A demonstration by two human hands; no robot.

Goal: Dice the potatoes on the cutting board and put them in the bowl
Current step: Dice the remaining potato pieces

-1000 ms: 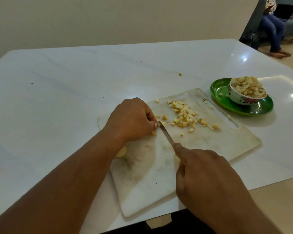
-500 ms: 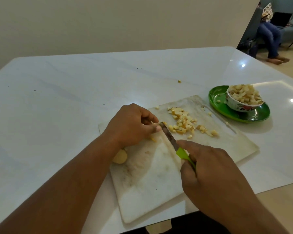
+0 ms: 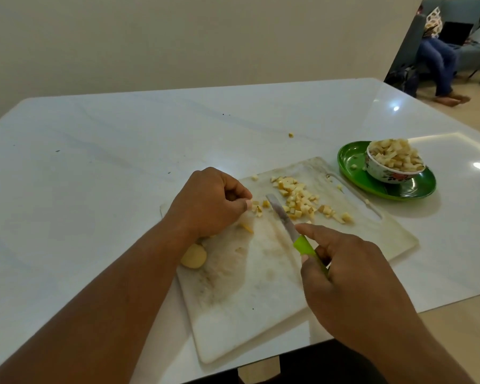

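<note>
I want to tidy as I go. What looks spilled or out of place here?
A stray potato cube lies on the table beyond the cutting board. Other bits fell onto the green plate beside the heaped bowl.

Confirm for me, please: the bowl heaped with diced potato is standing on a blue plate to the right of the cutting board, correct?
Not quite: in the head view the plate is green, not blue. The bowl heaped with diced potato does stand on it, right of the cutting board.
</note>
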